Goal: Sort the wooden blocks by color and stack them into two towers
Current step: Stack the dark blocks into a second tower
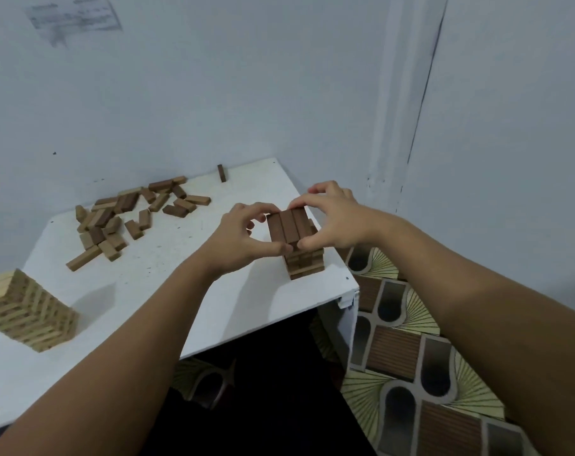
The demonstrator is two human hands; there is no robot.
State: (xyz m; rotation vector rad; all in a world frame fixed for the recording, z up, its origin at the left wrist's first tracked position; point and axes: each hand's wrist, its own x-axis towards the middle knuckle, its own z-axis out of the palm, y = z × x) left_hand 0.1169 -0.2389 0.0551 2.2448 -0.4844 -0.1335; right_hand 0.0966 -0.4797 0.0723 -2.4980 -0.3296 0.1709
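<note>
Pinching the top layer of the dark tower [296, 238] from both sides — left hand [243, 238] and right hand [328, 218], fingers curled round its blocks — on the white table [167, 284].

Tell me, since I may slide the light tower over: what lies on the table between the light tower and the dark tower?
In the head view, only the left forearm crosses above bare white table between light tower and dark tower.

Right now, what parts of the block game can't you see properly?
Head view only:
- Light tower: left side cut off by the picture edge.
- Dark tower: lower layers partly hidden behind the left hand and right hand.
- Loose pile: blocks overlap, count unclear.
- Wall paper: writing blurred.
</note>
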